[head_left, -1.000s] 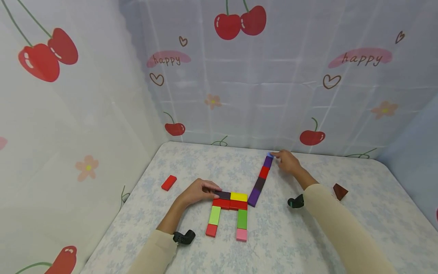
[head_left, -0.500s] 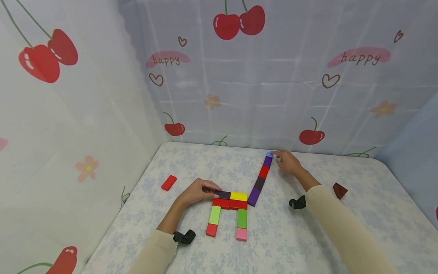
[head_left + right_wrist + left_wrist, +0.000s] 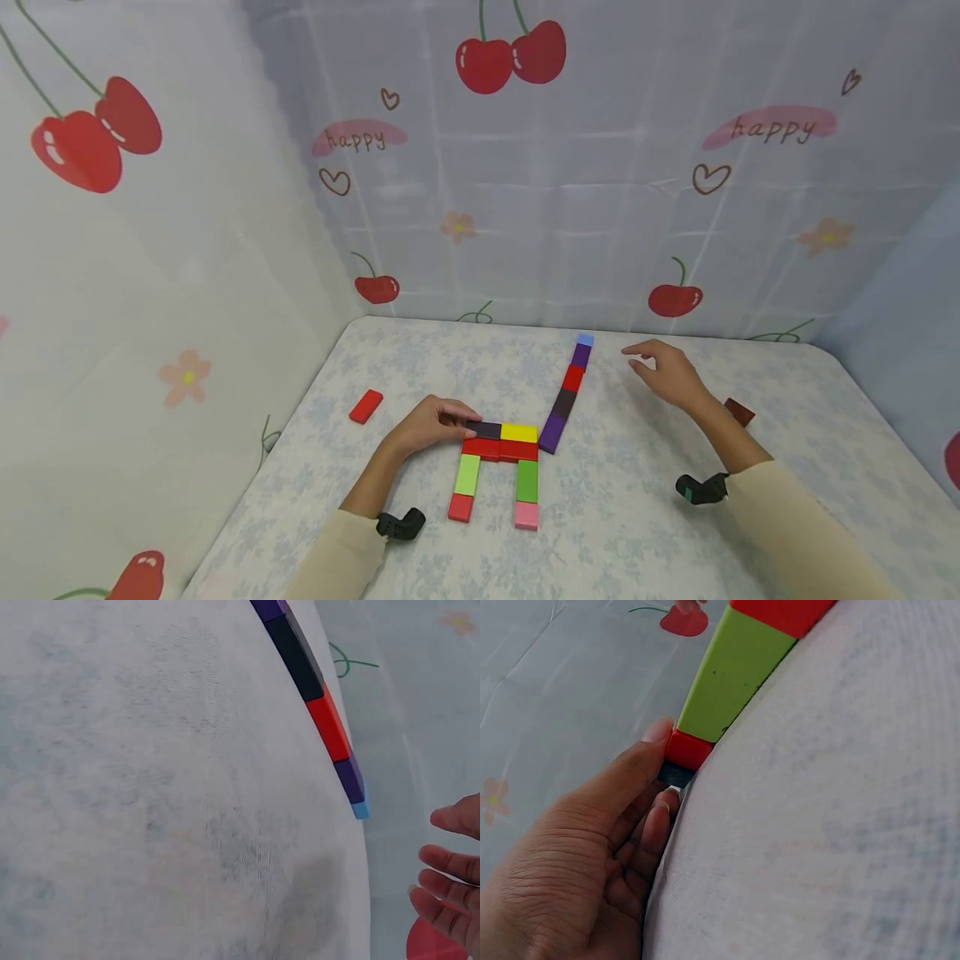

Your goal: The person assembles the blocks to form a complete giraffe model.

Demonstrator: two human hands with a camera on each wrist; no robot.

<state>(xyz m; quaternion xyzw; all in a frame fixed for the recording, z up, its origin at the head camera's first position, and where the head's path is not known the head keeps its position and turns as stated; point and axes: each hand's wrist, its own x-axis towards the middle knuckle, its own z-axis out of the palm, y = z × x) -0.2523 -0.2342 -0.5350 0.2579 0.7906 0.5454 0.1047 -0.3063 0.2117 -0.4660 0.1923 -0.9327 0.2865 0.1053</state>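
My left hand (image 3: 433, 425) is at the left end of a black block (image 3: 484, 430), thumb on the near side and fingers on the far side, pinching it. In the left wrist view the thumb lies beside a red block (image 3: 690, 749). The black block adjoins a yellow block (image 3: 519, 432), above two red blocks (image 3: 517, 451). Below stand two legs, a light green block (image 3: 467, 475) over red and a green block (image 3: 527, 481) over a pink block (image 3: 527, 515). My right hand (image 3: 667, 372) hovers, fingers loosely bent and holding nothing, right of a slanting row ending in a light blue block (image 3: 585, 340).
The slanting row also has a red block (image 3: 573, 378), a black block (image 3: 563, 404) and purple blocks (image 3: 552, 434). A loose red block (image 3: 366, 407) lies left, and a brown block (image 3: 739, 412) lies right, partly behind my right forearm. A printed curtain (image 3: 525, 208) borders the table.
My right hand has left the light blue block and drawn back to the right. The left hand stays at the black block. The head view has shifted slightly.
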